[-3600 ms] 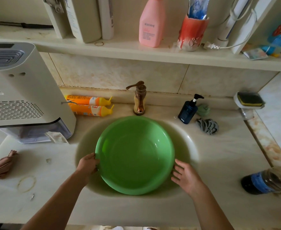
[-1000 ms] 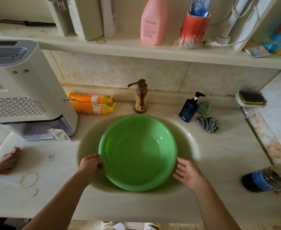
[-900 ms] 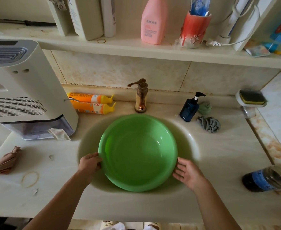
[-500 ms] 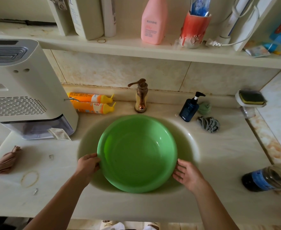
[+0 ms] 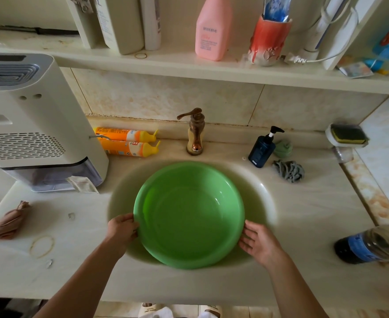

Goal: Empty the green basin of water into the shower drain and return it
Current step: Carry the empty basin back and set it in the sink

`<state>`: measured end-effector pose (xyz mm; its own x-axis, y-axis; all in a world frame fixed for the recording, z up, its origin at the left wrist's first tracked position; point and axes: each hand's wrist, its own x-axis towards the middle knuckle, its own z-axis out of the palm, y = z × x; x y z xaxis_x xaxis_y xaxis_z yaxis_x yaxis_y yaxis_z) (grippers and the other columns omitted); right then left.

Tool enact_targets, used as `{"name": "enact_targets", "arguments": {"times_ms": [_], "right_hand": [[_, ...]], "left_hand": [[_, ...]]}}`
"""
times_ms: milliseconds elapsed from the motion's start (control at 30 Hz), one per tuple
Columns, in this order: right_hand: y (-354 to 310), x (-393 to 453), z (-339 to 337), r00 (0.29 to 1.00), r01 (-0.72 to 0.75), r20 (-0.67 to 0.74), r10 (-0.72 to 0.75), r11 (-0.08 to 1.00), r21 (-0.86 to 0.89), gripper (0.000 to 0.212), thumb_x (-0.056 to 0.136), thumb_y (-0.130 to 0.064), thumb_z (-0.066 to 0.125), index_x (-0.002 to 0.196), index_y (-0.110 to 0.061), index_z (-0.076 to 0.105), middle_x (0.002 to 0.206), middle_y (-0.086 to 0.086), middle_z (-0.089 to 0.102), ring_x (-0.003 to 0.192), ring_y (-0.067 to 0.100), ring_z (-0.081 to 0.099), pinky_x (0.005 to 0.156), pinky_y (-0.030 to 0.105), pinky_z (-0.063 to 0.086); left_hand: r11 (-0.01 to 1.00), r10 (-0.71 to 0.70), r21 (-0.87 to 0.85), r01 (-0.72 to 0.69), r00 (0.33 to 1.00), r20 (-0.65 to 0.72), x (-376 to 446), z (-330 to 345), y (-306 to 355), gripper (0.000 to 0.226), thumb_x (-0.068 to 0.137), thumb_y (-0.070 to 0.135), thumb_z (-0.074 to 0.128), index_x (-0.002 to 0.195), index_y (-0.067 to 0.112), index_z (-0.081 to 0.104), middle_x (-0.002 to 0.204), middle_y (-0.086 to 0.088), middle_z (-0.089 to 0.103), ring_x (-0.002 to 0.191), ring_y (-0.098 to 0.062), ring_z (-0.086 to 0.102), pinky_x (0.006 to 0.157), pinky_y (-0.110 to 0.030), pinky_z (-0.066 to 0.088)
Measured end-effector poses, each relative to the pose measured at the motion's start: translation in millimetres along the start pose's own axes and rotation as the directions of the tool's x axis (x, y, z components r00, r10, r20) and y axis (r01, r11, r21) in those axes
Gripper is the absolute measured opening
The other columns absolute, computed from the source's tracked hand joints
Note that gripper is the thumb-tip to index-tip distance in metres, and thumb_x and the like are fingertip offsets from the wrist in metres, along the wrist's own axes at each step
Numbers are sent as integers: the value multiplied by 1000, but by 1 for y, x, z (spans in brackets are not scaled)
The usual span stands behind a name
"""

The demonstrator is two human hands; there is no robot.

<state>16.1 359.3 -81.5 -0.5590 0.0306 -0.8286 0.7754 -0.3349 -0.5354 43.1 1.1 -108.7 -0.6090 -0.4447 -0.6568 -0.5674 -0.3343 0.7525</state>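
Observation:
The round green basin (image 5: 223, 198) sits in the pale sink bowl (image 5: 265, 198) below the bronze faucet (image 5: 195, 131). A faint ring inside it suggests shallow clear water, though I cannot tell for sure. My left hand (image 5: 122, 230) curls its fingers around the basin's left rim. My right hand (image 5: 260, 244) holds the right rim, fingers pressed against and under the edge. Both forearms reach in from the bottom of the view.
A white appliance (image 5: 28, 125) stands on the counter at left, with two orange bottles (image 5: 129, 143) lying beside it. A blue pump bottle (image 5: 262, 149) and grey cloth (image 5: 288, 171) are at back right. A dark bottle (image 5: 368, 246) lies at right. A shelf (image 5: 188, 67) with bottles hangs overhead.
Both hands stay on the basin's rim. The basin has shifted only slightly in the sink; my fingers have closed a little tighter on its edges.

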Motion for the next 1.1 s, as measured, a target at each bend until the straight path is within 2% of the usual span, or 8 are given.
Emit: {"name": "enact_targets", "arguments": {"times_ms": [100, 167, 267, 433, 567, 667, 800, 1100], "right_hand": [[1, 1, -1, 1000, 1, 0, -1, 1000, 13, 27, 96, -23, 55, 120, -14, 60, 135, 8, 60, 115, 26, 56, 93, 40, 43], [1, 0, -1, 1000, 4, -5, -4, 1000, 17, 30, 96, -23, 55, 124, -14, 58, 139, 7, 58, 116, 25, 55, 94, 40, 42], [-1, 0, -1, 1000, 14, -9, -14, 1000, 17, 29, 96, -22, 55, 124, -14, 58, 142, 8, 56, 115, 26, 55, 93, 40, 43], [-5, 0, 0, 999, 38, -24, -38, 999, 17, 42, 96, -21, 55, 137, -12, 52, 149, 9, 49, 132, 30, 47, 98, 42, 41], [-7, 2, 2, 999, 39, -28, -39, 999, 23, 37, 96, -21, 55, 132, -14, 53, 150, 9, 49, 134, 32, 46, 100, 43, 40], [-6, 3, 0, 999, 32, -36, -31, 999, 27, 43, 96, -21, 56, 138, -12, 50, 150, 10, 48, 133, 33, 46, 99, 43, 41], [-6, 3, 0, 999, 26, -31, -25, 999, 32, 42, 95, -21, 57, 136, -11, 52, 146, 11, 51, 129, 33, 50, 96, 43, 43], [-7, 4, -3, 1000, 27, -3, -27, 998, 61, 17, 96, -21, 55, 109, -14, 63, 122, 9, 65, 102, 26, 61, 92, 42, 45]], "left_hand": [[1000, 9, 6, -9, 1000, -2, 1, 0, -2, 30, 89, -15, 53, 110, 4, 61, 98, -14, 67, 88, -29, 61, 72, -37, 52], [1000, 6, 12, -6, 1000, -5, 2, 0, -3, 31, 89, -15, 54, 113, 3, 61, 100, -15, 67, 86, -29, 62, 74, -38, 52], [1000, 1, 6, -1, 1000, -19, 4, 1, -4, 31, 88, -15, 55, 112, 3, 62, 98, -13, 67, 79, -23, 62, 67, -35, 53], [1000, 0, -21, 0, 1000, -29, 7, 3, -3, 32, 87, -15, 56, 113, 3, 62, 104, -15, 66, 81, -22, 63, 65, -33, 53], [1000, -17, -17, 16, 999, -44, 8, 3, -4, 31, 86, -15, 58, 109, 6, 63, 96, -11, 68, 82, -24, 64, 65, -34, 52], [999, -41, -27, 40, 998, -37, 8, 3, -4, 27, 86, -13, 59, 101, 9, 64, 90, -7, 67, 78, -22, 63, 62, -33, 51], [997, -56, -48, 54, 997, -45, 4, 4, -2, 26, 86, -12, 58, 88, 14, 65, 83, -9, 66, 73, -21, 61, 60, -33, 50], [996, -65, -57, 63, 997, -40, -2, 4, 0, 26, 84, -11, 56, 85, 12, 66, 78, -11, 65, 70, -24, 60, 63, -34, 52]]}}
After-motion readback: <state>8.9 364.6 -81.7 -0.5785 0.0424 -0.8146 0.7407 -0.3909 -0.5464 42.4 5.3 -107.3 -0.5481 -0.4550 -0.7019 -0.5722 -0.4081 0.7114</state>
